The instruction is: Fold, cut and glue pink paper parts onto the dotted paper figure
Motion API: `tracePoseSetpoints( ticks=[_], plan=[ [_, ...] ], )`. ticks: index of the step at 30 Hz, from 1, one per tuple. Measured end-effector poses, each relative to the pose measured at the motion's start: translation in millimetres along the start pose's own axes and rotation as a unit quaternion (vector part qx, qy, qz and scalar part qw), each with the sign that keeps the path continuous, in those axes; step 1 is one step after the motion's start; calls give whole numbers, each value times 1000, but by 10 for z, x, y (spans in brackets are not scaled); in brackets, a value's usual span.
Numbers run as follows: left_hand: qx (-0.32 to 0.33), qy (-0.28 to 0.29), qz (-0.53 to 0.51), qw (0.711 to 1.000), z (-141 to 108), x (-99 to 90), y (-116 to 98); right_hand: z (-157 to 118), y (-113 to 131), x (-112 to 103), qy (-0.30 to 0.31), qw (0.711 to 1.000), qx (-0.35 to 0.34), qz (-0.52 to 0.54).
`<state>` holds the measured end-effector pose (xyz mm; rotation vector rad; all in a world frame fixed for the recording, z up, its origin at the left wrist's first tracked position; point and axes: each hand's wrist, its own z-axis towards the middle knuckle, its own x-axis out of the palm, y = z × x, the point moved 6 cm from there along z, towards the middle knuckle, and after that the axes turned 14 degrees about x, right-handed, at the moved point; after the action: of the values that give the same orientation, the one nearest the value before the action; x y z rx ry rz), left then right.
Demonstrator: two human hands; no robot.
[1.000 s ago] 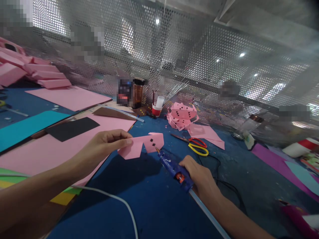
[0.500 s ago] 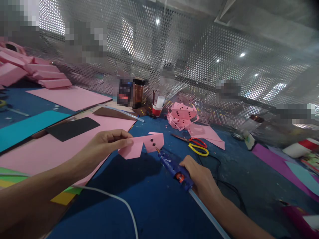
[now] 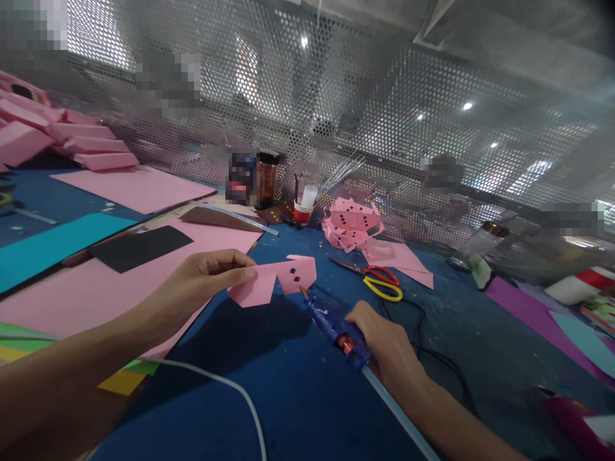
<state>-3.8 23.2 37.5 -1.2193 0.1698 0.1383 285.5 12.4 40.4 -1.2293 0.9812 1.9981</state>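
Between thumb and fingers, my left hand (image 3: pixel 216 272) pinches the left end of a folded pink paper piece (image 3: pixel 254 286) with two black diamonds on its right part. My right hand (image 3: pixel 384 333) is wrapped round a blue glue gun (image 3: pixel 331 320), and a long clear glue stick (image 3: pixel 398 410) sticks out of its back. The gun's nozzle is at the lower edge of the pink piece, just below the diamonds; whether it touches the paper is hard to tell. Both hands are above the blue table (image 3: pixel 211 410).
Scissors (image 3: pixel 382 283) lie beyond my right hand, near a pile of dotted pink pieces (image 3: pixel 353 221). A red and white cup (image 3: pixel 303 211) and a brown jar (image 3: pixel 267 179) stand behind. Pink sheets (image 3: pixel 139 282) cover the left; a white cord (image 3: pixel 230 384) crosses in front.
The glue gun has shifted very slightly to the left at the pink piece's lower edge. My left hand and the paper have stayed in place.
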Motion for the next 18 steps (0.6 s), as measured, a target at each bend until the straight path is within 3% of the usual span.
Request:
tracePoseSetpoints(
  ticks=[18],
  plan=[
    [-8, -5, 5, 1000, 0, -6, -14, 28, -123, 63, -1, 999, 15, 36]
  ],
)
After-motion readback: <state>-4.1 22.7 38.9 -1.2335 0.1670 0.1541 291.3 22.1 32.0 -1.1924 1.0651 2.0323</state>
